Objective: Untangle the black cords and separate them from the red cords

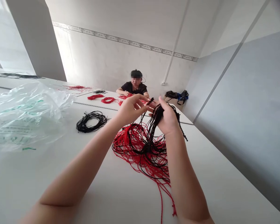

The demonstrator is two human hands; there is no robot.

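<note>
My right hand [169,119] is closed around a bundle of thin black cords [156,119]. The bundle hangs down into a loose tangle of red and black cords [140,161] on the white table. Some black strands drape over the back of this hand, and one knotted end dangles to its right. Close by on the left, my left hand [134,107] has its fingers bent around a black cord end [150,101] that sticks up between them. The fingertips of both hands nearly meet and partly hide each other.
A coil of black cord [82,127] and a crumpled clear plastic bag [32,118] lie to the left on the white table [102,199]. Red cord bundles [107,100] lie farther back. Across the table sits a person [126,88] with red cords. Dark bags [174,95] are behind the table.
</note>
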